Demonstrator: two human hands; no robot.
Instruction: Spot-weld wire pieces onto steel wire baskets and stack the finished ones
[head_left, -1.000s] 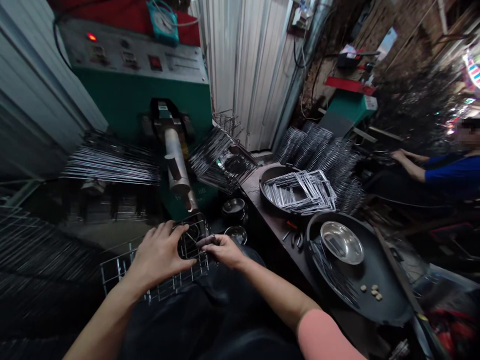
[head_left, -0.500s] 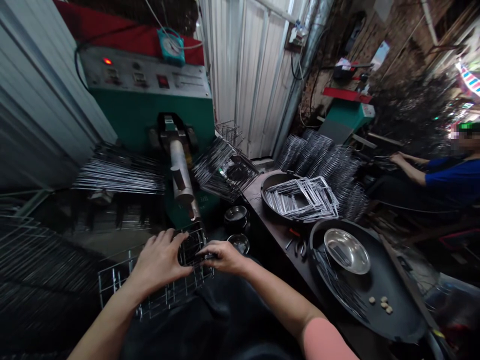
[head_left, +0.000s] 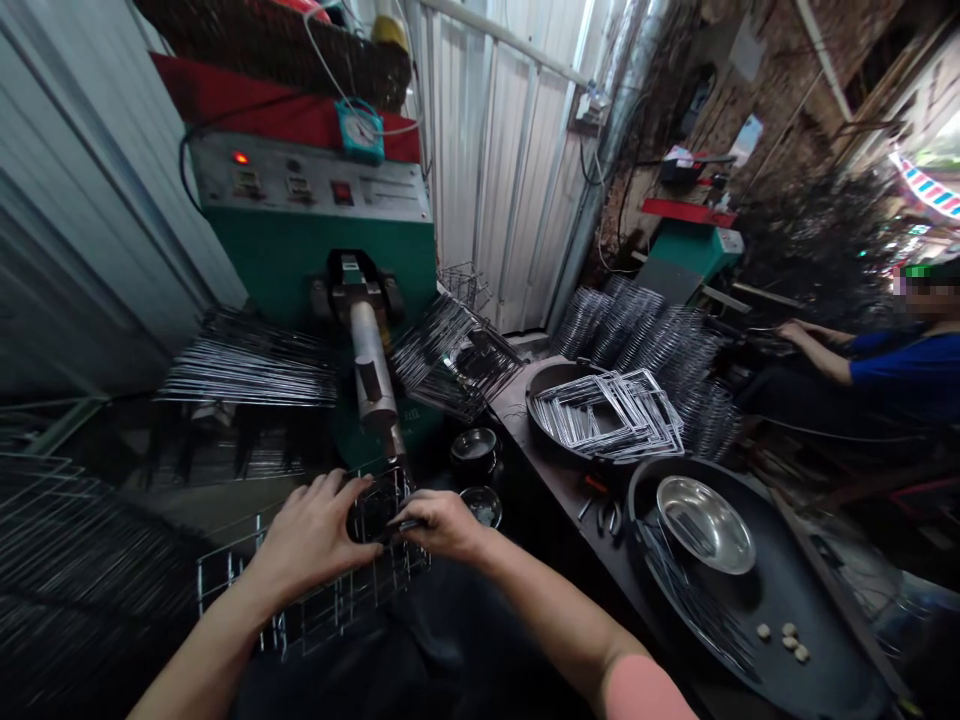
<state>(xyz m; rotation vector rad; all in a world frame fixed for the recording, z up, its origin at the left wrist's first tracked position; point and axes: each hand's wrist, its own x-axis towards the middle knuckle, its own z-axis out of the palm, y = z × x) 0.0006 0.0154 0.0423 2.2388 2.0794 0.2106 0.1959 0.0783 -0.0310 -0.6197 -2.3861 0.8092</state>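
Observation:
A wire basket (head_left: 281, 625) of welded metal rods lies across my lap, below the tip of the green machine's metal arm (head_left: 373, 365). My left hand (head_left: 319, 530) grips the basket from above; its thumb is apart from the index finger and its other fingertips are hidden behind the wires. At the basket's right end my right hand (head_left: 442, 525) is closed, thumb against fingers. Something dark and thin shows at its fingertips, too small and shaded to name. The arm's tip comes down just behind the gap between my hands.
The green machine (head_left: 315, 240) stands ahead with wire frames at both sides. At right, a black pan (head_left: 547, 440) holds square wire frames; a larger tray (head_left: 840, 670) holds a steel bowl (head_left: 705, 525) and dark rods. Pliers (head_left: 609, 518) lie between. A co-worker (head_left: 900, 360) sits far right.
The view has tilted up a little, so the machine and trays sit lower in the picture. My right hand has shifted slightly left and down; my left hand keeps its hold.

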